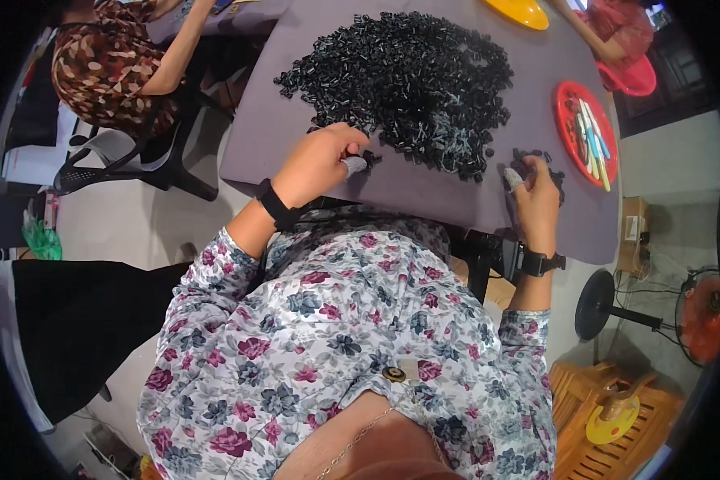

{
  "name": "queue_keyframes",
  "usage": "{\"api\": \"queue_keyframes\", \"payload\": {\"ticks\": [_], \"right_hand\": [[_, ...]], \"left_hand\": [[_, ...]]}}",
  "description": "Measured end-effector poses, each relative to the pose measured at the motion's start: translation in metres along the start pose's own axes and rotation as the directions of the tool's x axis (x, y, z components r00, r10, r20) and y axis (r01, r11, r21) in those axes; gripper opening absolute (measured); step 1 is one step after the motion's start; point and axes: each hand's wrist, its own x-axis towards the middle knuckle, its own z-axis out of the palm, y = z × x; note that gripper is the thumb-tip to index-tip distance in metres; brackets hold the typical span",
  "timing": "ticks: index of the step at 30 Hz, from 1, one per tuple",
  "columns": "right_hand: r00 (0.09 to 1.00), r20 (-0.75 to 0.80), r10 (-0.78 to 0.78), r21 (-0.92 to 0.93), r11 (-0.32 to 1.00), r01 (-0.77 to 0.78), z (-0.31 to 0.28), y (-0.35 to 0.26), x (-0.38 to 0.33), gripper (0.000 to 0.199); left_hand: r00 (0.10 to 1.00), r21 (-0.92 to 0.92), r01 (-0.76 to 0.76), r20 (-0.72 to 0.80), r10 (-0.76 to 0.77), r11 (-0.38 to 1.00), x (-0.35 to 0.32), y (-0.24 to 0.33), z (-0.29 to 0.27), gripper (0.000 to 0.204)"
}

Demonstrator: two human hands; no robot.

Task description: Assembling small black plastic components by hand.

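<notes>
A broad heap of small black plastic-looking pieces (408, 80) lies on the grey-covered table (256, 128); their exact kind is too small to tell. At the heap's near left edge, my left hand (316, 164) is closed, thumb and fingers pinched at small black pieces (370, 160). My right hand (538, 200) has bent fingers at a smaller pile of black pieces (554, 166) on the right; what its fingertips hold is hidden. Grey covers wrap both thumbs, and each wrist wears a black band.
A red tray (568, 120) with several light-handled tools stands at the right edge. A yellow dish (524, 12) is at the far side. People sit at far left and far right. Below right are a black fan (596, 304) and an orange slatted chair (616, 424).
</notes>
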Motion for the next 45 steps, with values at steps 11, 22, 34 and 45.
{"api": "queue_keyframes", "payload": {"ticks": [11, 22, 34, 45], "right_hand": [[0.848, 0.235, -0.474, 0.290, 0.867, 0.404, 0.031, -0.078, -0.021, 0.027], [0.798, 0.323, -0.509, 0.232, 0.860, 0.454, 0.052, -0.083, -0.020, 0.030], [0.806, 0.287, -0.517, 0.209, 0.855, 0.474, 0.073, -0.088, -0.016, 0.023], [0.842, 0.256, -0.476, 0.166, 0.879, 0.446, 0.072, -0.091, -0.017, 0.018]], "left_hand": [[0.990, 0.275, -0.138, 0.000, 0.144, 0.952, 0.012, 0.018, 0.004, 0.039], [0.985, 0.293, -0.171, 0.051, 0.163, 0.941, 0.012, 0.005, 0.000, 0.032], [0.979, 0.358, -0.193, 0.137, 0.153, 0.914, 0.023, 0.019, 0.013, 0.034], [0.984, 0.284, -0.178, 0.047, 0.172, 0.942, 0.023, 0.024, 0.013, 0.027]]}}
